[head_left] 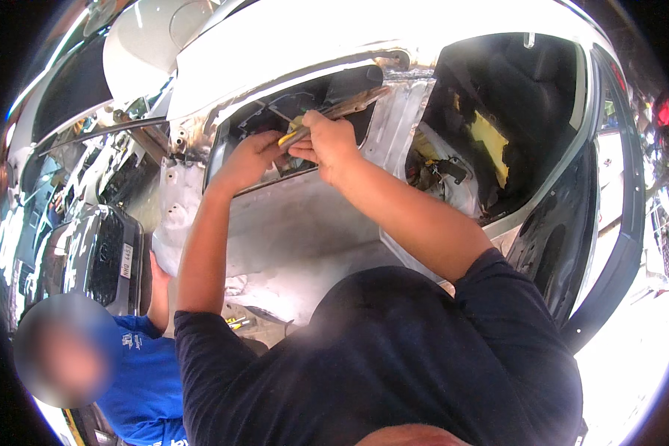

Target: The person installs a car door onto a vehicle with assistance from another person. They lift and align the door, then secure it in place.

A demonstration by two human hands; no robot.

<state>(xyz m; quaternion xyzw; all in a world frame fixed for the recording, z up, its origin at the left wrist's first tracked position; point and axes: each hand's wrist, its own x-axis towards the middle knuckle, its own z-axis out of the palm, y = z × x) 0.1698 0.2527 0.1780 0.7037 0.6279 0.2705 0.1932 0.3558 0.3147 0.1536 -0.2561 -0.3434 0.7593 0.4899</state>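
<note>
My right hand is closed around a yellow-and-grey hand tool, whose exact kind I cannot make out. Beyond that fist, a long, rough brownish strip slants up to the right; whether it is gripped too is hidden. My left hand has its fingers bent together at the tool's lower left end. Both hands are over the side window opening of a white car body. Below the opening, the bare grey side panel looks scuffed and unpainted.
On the left a person in a blue shirt has a hand by the panel's edge. A dark car stands behind. To the right, a door opening shows torn yellow padding and loose wiring, beside a black-edged open door.
</note>
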